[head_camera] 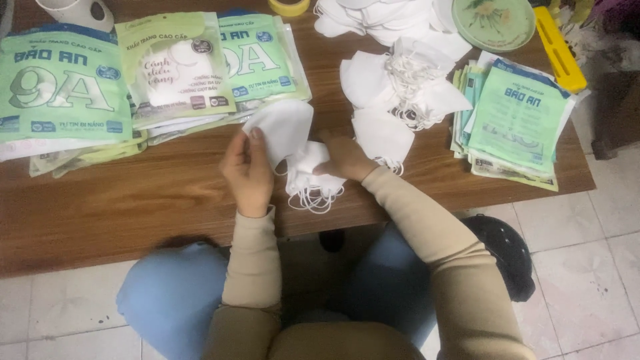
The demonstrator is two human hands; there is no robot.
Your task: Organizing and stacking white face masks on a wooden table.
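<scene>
Item: white face masks (293, 143), pinched between our left hand (248, 172) and right hand (345, 159), both closed on them, ear loops dangling below. We hold them just above the near edge of the wooden table (133, 200). Beyond the masks on that table: loose mask pile (393, 87), green packets (63, 87).

Single head-worn view, looking steeply down and forward, close above the wooden surface (167, 193), near edge crossing mid-frame, floor below
</scene>
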